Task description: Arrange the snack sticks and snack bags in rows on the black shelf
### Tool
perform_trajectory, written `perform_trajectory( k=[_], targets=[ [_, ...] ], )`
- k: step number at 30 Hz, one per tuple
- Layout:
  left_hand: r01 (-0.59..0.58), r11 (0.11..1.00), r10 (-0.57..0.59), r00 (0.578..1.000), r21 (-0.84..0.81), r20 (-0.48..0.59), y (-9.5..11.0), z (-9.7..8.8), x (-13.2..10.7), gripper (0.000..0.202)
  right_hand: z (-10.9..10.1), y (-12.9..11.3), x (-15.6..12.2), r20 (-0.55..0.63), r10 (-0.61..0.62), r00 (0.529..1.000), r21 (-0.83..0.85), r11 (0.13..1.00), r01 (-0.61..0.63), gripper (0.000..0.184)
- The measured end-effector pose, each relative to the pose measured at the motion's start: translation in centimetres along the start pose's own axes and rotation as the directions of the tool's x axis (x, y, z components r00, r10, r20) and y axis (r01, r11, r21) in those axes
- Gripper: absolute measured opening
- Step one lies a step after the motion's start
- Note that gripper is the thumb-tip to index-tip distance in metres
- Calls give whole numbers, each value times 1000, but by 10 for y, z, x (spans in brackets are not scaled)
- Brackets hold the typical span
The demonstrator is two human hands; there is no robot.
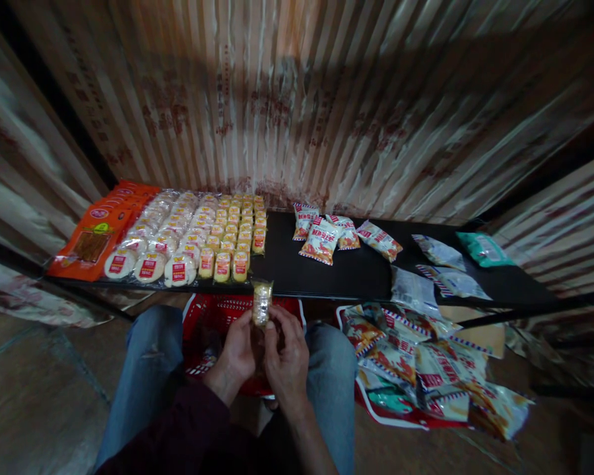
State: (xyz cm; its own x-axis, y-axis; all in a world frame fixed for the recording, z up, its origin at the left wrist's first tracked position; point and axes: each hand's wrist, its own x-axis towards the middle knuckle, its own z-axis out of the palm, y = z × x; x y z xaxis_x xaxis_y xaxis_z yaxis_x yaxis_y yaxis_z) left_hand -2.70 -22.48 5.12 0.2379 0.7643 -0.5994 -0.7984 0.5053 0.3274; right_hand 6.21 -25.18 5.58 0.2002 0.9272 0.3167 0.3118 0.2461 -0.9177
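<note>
two hands hold up a small packet in front of a long black table of snacks

the black table (327,280) carries neat rows of round and yellow snack packs (193,237) beside orange packets (94,241) on its left part, with loose red-and-white bags (321,241) further right. a heap of bags (426,369) lies low on the right. a red basket (218,310) sits between the person's knees. above it the left hand (237,356) and right hand (290,359) meet, fingers curled and pinching the lower end of the small packet (262,302), which stands upright, its top clear of the fingertips, just before the table edge.
</note>
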Motion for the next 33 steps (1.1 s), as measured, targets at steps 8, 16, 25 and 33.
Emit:
perform_trajectory(
  k=[8, 16, 25, 33],
  targets=[
    [-151, 987, 152, 988, -62, 18, -2, 3, -5, 17, 1, 8, 4, 75, 114, 991, -10, 993, -114, 30],
    [-359, 920, 373, 926, 154, -68, -6, 2, -2, 28, 8, 17, 9, 122, 224, 967, 95, 967, -236, 37],
    [-467, 828, 497, 868, 311, -18, -8, -2, -4, 28, 14, 34, 13, 94, 185, 978, -15, 983, -184, 34],
    [-505, 706, 541, 837, 497, 82, -8, -3, -1, 36, 14, 40, 23, 125, 249, 960, 34, 966, -255, 43]
  ],
)
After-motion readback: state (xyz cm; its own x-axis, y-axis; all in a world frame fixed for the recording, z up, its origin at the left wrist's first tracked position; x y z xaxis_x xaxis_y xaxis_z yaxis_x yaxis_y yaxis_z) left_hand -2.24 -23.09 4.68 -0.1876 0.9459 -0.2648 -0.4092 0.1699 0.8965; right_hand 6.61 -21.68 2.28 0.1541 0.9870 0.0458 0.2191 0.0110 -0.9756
